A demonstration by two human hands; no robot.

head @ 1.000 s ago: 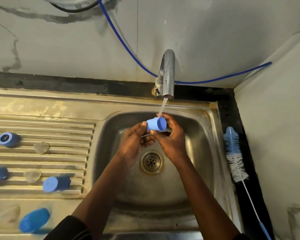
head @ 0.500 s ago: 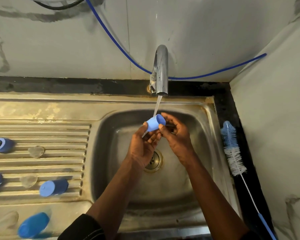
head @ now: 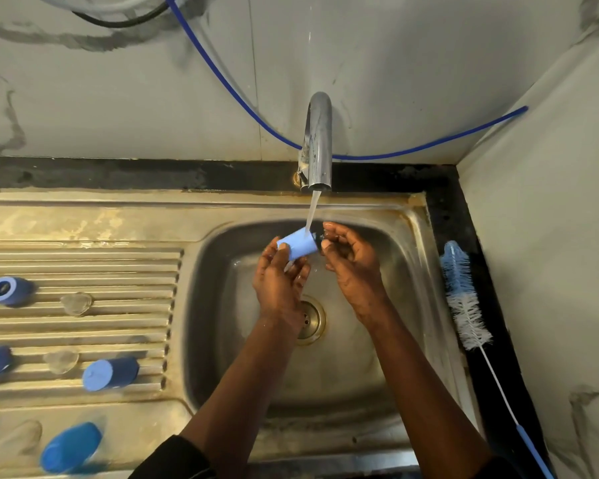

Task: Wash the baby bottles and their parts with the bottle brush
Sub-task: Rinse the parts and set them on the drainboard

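My right hand (head: 353, 267) has come off the pale blue plastic cap (head: 296, 245); its fingers (head: 336, 233) hang loosely curled on nothing just beside it, where half a second ago both hands held it. My left hand (head: 279, 281) alone grips the cap, tilted under the stream from the chrome tap (head: 317, 143) over the steel sink (head: 426, 271). I judge the rinse nearly done; the blue-and-white bottle brush (head: 462, 295) lies untouched on the black worktop (head: 457, 209).

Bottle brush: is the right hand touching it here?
Apart. The head view shows the bottle brush lying on the dark ledge beside the sink, whose rim separates it from the right hand over the basin.
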